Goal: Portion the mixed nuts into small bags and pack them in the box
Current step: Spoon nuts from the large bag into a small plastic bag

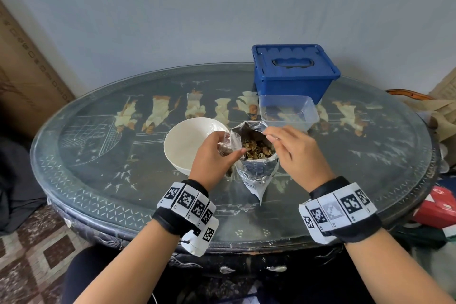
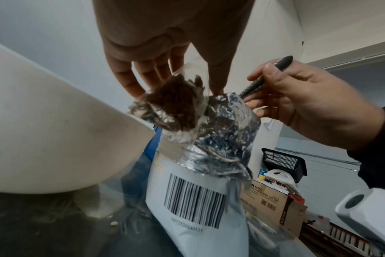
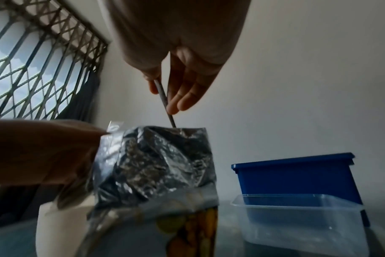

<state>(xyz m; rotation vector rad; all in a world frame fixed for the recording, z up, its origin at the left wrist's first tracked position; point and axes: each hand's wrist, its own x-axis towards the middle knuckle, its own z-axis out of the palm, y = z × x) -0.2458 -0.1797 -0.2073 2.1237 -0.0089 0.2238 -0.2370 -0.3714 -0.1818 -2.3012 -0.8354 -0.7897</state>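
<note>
A foil bag of mixed nuts (image 1: 256,163) stands open at table centre. The left hand (image 1: 214,155) pinches a small clear bag (image 1: 230,142) at its nine-o'clock rim. The right hand (image 1: 293,153) pinches a spoon handle (image 3: 165,100) dipped inside. The closed blue box (image 1: 293,71) sits at one o'clock. Risk: the limp small bag may sag, spilling nuts.

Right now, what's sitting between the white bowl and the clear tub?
In the head view, the open foil nut bag stands between the white bowl and the clear tub, with both hands at its mouth.
</note>
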